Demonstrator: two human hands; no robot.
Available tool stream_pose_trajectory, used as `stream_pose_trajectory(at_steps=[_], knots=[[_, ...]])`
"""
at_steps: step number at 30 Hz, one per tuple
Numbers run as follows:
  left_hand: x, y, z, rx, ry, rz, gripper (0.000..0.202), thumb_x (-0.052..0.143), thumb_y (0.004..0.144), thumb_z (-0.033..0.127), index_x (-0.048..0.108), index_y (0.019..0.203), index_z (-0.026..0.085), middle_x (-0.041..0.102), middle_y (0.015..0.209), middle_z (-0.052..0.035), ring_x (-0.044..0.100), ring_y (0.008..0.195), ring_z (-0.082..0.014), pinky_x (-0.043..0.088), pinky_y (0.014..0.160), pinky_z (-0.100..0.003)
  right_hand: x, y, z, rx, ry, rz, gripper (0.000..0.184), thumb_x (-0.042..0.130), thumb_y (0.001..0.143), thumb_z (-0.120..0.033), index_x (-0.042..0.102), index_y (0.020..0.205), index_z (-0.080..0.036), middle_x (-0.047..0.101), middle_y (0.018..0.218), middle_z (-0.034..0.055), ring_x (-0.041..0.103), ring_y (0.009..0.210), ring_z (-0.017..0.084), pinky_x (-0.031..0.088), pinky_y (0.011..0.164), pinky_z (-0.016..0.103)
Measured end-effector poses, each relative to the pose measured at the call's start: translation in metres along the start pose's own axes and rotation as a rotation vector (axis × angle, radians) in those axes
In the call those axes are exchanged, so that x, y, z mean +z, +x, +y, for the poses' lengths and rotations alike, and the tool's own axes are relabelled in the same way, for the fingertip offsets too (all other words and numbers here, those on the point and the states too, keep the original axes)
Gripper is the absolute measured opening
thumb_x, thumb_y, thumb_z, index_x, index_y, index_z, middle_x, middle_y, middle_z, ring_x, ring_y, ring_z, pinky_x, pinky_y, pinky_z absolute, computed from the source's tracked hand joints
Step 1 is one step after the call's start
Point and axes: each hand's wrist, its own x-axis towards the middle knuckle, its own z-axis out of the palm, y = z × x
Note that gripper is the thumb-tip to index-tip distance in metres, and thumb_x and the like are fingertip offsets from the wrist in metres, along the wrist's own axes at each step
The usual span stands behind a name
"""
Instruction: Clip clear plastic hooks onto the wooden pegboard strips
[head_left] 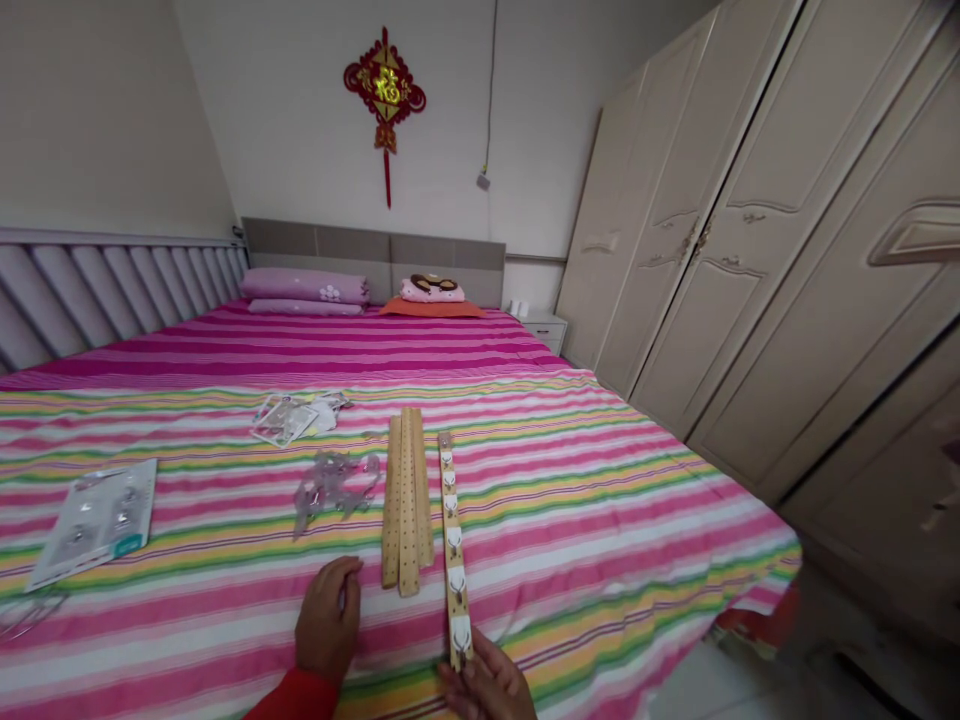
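A narrow wooden strip carries a row of white adhesive hooks and lies lengthwise on the striped sheet. My right hand pinches its near end, beside the closest hook. Left of it, several bare wooden strips with small holes rest together in a bundle. My left hand is on the sheet just short of that bundle, its fingers curled in and nothing visible in them. Crumpled clear plastic packaging lies beyond my left hand.
Opened packets and paper scraps are farther up the bed. A blister card with clear hooks lies at the left. Folded bedding sits by the headboard. A wardrobe stands along the right, past the bed's edge.
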Motion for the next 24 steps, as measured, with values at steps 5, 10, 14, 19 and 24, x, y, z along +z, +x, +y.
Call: stream_pose_trajectory(at_steps=[5,10,14,19,24], knots=[[-0.001,0.001,0.002,0.009,0.016,0.021,0.018,0.044,0.083,0.026,0.062,0.087,0.022,0.069,0.088,-0.0058,0.064,0.085,-0.0217,0.051,0.079,-0.036,0.004,0.001,0.0,-0.023,-0.005,0.025,0.054,0.091,0.044,-0.032,0.074,0.094,-0.017,0.075,0.087,0.0089,0.071,0.088,0.029,0.056,0.07,0.035],[-0.002,0.001,0.001,0.02,0.019,0.018,0.018,0.045,0.083,0.027,0.062,0.087,0.023,0.069,0.087,-0.0052,0.065,0.083,-0.0219,0.051,0.078,-0.036,0.0,0.004,-0.004,-0.044,-0.001,0.057,0.052,0.09,0.047,-0.033,0.074,0.093,-0.016,0.076,0.082,0.0092,0.072,0.083,0.026,0.055,0.065,0.03],[0.0,0.001,-0.001,0.044,0.027,0.033,0.019,0.045,0.083,0.029,0.062,0.087,0.022,0.069,0.087,-0.0058,0.065,0.083,-0.0221,0.051,0.077,-0.036,-0.009,0.008,-0.016,-0.036,0.005,0.043,0.054,0.088,0.051,-0.032,0.073,0.098,-0.013,0.076,0.08,0.0113,0.072,0.08,0.027,0.055,0.061,0.029],[0.001,0.0,-0.005,0.034,0.04,0.013,0.021,0.046,0.083,0.031,0.063,0.087,0.021,0.07,0.088,-0.0059,0.065,0.084,-0.0212,0.052,0.077,-0.035,-0.015,0.007,-0.04,-0.093,0.023,0.029,0.046,0.088,0.052,-0.027,0.074,0.094,-0.014,0.076,0.082,0.01,0.072,0.082,0.027,0.056,0.06,0.027],[0.0,0.0,-0.008,0.066,0.06,0.016,0.022,0.045,0.084,0.032,0.063,0.087,0.02,0.07,0.088,-0.0059,0.065,0.083,-0.0202,0.052,0.076,-0.033,-0.016,0.003,-0.081,-0.144,-0.011,0.032,0.042,0.087,0.054,-0.026,0.074,0.092,-0.014,0.076,0.091,0.0114,0.071,0.088,0.029,0.057,0.062,0.026]])
